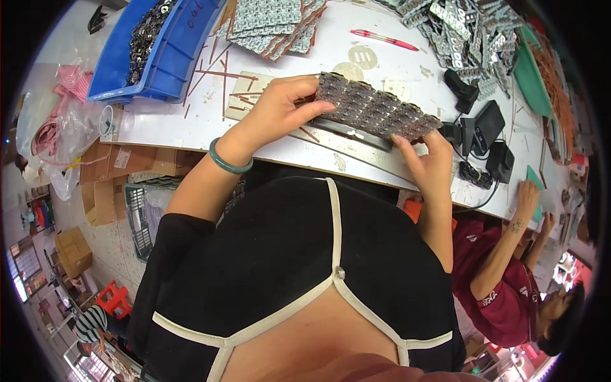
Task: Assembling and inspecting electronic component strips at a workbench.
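Pinching a dark gridded panel (pixel 375 108) at opposite ends with left hand (pixel 281 107) and right hand (pixel 433 158).
Held tilted by a metal strip (pixel 349 146) near the white desk's (pixel 407 70) front edge, right of a blue bin (pixel 167 75).

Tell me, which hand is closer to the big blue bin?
The left. The left hand is just right of the blue bin, holding one end of the grey panel; the right hand is farther right, at the panel's other end.

Left hand (pixel 277 108) and right hand (pixel 433 162) hold a seemingly studded panel (pixel 375 108).
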`<state>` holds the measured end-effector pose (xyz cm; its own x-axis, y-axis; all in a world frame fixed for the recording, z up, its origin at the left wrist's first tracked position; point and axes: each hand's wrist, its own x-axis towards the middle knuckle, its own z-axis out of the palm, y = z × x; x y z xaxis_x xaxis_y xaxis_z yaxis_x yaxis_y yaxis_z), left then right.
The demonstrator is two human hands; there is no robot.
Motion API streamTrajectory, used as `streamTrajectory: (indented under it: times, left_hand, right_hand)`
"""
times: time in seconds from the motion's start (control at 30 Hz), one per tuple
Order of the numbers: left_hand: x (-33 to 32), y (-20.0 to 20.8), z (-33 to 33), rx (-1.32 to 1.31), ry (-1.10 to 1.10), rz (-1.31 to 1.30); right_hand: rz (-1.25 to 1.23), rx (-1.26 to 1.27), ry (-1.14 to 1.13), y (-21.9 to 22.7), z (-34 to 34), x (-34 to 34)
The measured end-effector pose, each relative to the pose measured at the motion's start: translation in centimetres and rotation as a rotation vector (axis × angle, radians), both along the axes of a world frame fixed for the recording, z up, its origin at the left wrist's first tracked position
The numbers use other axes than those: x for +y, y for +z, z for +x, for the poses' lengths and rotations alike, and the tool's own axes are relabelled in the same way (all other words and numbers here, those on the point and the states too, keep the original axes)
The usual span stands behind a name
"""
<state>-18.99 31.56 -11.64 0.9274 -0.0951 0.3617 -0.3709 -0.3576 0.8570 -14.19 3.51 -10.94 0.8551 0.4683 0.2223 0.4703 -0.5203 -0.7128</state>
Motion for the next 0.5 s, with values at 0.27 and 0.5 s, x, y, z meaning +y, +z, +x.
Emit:
streamTrajectory:
  times: [0.27,0.5]
  left_hand:
    - [0.4,-0.8,1.8,0.307,-0.006,-0.039]
    - [0.3,-0.8,1.7,0.394,0.004,-0.202]
  right_hand:
    - [-0.155,0.428,-0.032,0.7,1.7,0.6]
    - [0.536,0.6,-0.01,-1.5,2.1,-0.1]
